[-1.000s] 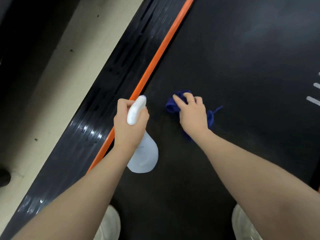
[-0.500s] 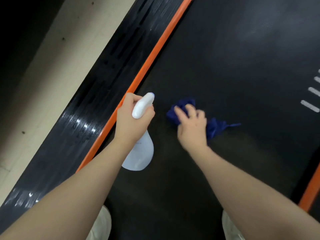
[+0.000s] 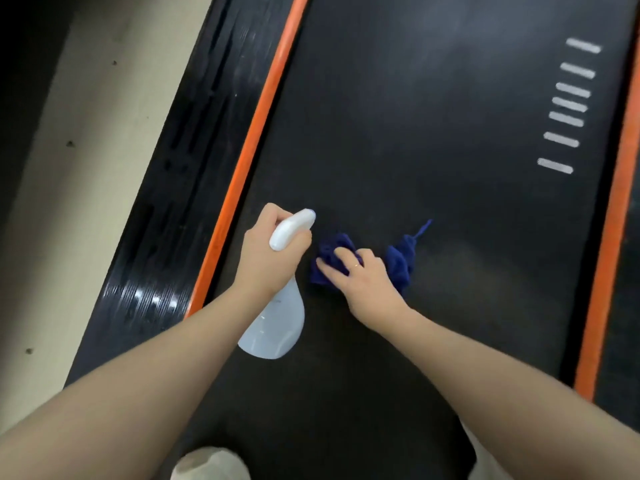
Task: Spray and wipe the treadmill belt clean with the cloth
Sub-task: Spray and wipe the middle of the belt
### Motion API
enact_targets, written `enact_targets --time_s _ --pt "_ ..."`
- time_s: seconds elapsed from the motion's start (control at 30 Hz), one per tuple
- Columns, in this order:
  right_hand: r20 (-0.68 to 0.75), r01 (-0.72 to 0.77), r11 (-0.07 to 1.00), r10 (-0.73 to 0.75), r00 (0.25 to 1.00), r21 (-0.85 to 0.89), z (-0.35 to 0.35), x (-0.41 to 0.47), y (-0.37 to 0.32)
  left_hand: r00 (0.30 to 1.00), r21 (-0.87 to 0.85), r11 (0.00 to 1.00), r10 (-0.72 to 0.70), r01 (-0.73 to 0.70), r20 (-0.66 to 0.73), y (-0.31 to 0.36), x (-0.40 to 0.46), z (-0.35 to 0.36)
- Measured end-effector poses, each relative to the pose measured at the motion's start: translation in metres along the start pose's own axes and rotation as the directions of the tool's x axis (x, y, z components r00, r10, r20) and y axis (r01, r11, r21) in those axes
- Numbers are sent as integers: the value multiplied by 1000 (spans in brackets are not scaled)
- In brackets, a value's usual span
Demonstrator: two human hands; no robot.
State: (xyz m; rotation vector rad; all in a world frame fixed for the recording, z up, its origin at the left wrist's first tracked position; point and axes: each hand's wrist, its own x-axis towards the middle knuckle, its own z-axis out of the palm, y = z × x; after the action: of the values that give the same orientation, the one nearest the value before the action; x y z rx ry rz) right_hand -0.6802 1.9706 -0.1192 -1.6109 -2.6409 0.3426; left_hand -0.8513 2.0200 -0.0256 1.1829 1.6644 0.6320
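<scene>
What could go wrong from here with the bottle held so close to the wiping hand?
The left hand holds the spray bottle right beside the right hand on the blue cloth; they may bump. The cloth is bunched, so each pass likely covers little of the belt. Its loose thread could snag.

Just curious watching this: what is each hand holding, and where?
The left hand grips the spray bottle at its neck. The right hand presses the blue cloth onto the belt.

Cloth [image 3: 398, 261] on belt [image 3: 433, 133] — spray bottle [image 3: 277, 323] just left of it
</scene>
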Motion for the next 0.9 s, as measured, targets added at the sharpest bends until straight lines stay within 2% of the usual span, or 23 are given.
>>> enact_targets --time_s 0.03,0.07,0.1,0.13,0.17,0.2,0.23,0.27,0.3,0.33,0.4,0.43,0.5,0.53,0.57,0.63,0.67,0.7,0.73,0.8,0.83,0.9 --pt "26 114 993 -114 993 -13 -2 0 7 1000 -14 1000 11 -11 4 2 3 -1" --pt "20 149 988 -149 989 -25 -8 5 22 1000 -27 1000 16 -15 8 3 6 -2" --pt "18 64 998 -64 998 -21 -15 9 37 1000 -37 999 18 -17 15 4 8 -2" --pt "-2 -120 993 120 993 -13 -23 15 52 999 -40 999 21 -20 26 5 9 -2" --pt "-9 -353 935 353 935 -7 -29 17 63 999 -39 999 23 -22 43 4 8 -1" --pt "34 -551 835 550 834 -8 -32 17 67 998 -37 999 26 -24 62 4 8 1" --pt "75 -666 746 665 743 -21 -34 16 59 996 -31 999 32 -30 83 4 8 3" --pt "89 -712 702 711 698 -26 -33 13 43 994 -17 999 42 -41 105 3 8 6" --pt "102 -699 715 696 711 -13 -30 10 22 990 3 998 57 -58 129 4 9 9" --pt "119 -648 761 643 756 3 -25 4 -1 986 22 997 71 -75 152 4 9 12" --pt "206 -483 875 466 861 40 -20 -7 -31 979 41 994 89 -98 185 5 10 14" --pt "243 -418 907 395 886 50 -22 -11 -32 971 46 993 97 -109 217 6 9 14" --pt "258 -358 933 339 905 31 -31 -14 -10 958 58 991 104 -124 268 6 6 15" --pt "259 -403 915 392 883 -12 -37 -14 3 953 68 990 100 -124 286 6 3 14" --pt "256 -522 852 513 819 -39 -40 -16 17 950 80 990 89 -118 301 6 0 14" --pt "219 -784 620 769 601 -26 -44 -19 35 944 106 988 72 -112 321 9 -3 15" --pt "212 -820 572 805 555 -28 -44 -17 34 946 120 987 68 -111 318 10 -3 16" --pt "225 -808 587 794 565 -43 -44 -14 28 950 130 986 65 -109 304 11 -2 18" --pt "250 -749 661 733 633 -44 -41 -12 16 956 133 986 61 -103 286 11 -2 19" --pt "298 -466 884 451 842 -21 -36 -12 -3 966 120 988 67 -100 251 12 -1 21" --pt "321 -324 946 307 896 0 -35 -13 -4 967 119 987 73 -104 246 12 -1 22" --pt "309 -190 982 175 935 19 -37 -10 22 973 116 988 74 -101 217 10 0 21"
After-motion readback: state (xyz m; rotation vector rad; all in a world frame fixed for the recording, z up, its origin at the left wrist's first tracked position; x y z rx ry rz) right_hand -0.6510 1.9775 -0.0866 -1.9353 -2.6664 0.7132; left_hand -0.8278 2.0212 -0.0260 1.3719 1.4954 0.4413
